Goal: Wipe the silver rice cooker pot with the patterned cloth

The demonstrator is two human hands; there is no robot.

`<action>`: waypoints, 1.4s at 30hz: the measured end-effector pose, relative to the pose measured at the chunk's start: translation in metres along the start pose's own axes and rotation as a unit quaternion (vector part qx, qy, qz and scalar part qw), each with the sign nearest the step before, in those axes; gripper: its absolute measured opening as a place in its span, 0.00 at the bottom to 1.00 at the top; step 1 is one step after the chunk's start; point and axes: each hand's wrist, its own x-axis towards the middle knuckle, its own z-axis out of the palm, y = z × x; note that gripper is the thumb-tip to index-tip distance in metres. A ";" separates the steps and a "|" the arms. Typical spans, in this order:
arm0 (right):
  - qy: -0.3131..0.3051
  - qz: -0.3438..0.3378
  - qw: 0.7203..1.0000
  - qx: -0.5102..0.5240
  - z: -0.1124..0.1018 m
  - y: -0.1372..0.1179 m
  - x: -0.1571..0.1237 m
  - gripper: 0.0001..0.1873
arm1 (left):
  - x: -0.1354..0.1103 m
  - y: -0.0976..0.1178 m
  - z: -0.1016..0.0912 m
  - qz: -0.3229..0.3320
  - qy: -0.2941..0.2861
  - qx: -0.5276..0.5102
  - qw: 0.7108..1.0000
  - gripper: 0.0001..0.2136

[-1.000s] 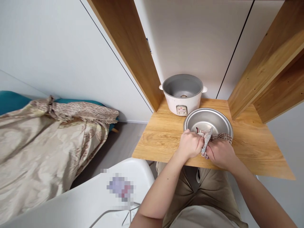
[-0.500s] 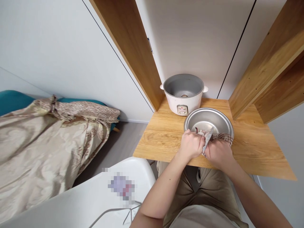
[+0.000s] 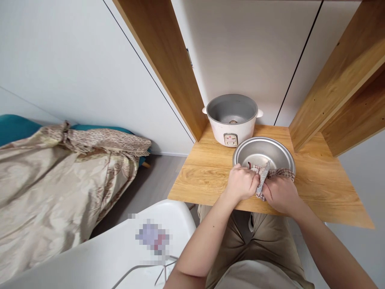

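My left hand point(image 3: 241, 184) and my right hand point(image 3: 279, 194) are both closed on a checked cloth point(image 3: 263, 176) at the near rim of a metal inner pot point(image 3: 263, 150). The cloth drapes over the rim, part of it inside the pot. The pot rests on a wooden desk point(image 3: 207, 172). Behind it stands a white rice cooker body point(image 3: 231, 118), open and without its pot.
Wooden shelf panels point(image 3: 168, 60) rise on both sides of the desk. A white chair point(image 3: 120, 249) stands at my lower left. A bed with a beige patterned cover point(image 3: 60, 176) lies to the left. My lap in khaki trousers sits below the desk edge.
Both hands shifted only slightly on the cloth at the pot's rim. Nothing else moved.
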 end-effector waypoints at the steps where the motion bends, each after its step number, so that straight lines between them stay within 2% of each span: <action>1: -0.004 0.002 1.000 0.000 0.000 0.000 0.000 0.20 | 0.000 0.000 0.000 -0.001 0.003 0.000 1.000 0.17; 7: -0.008 0.056 0.998 0.000 0.003 -0.007 0.003 0.22 | -0.002 0.003 0.003 -0.007 0.028 0.006 1.000 0.16; 13: 0.004 0.085 0.996 0.001 0.005 -0.014 0.006 0.21 | -0.002 0.003 0.003 -0.014 0.021 0.007 1.000 0.17; 21: 0.021 0.076 0.997 -0.001 0.004 -0.013 0.004 0.21 | -0.001 0.002 0.003 -0.010 0.016 0.002 1.000 0.18; 42: -0.017 0.048 0.999 0.014 -0.003 -0.007 0.002 0.21 | -0.001 0.001 0.000 -0.005 0.015 -0.007 1.000 0.17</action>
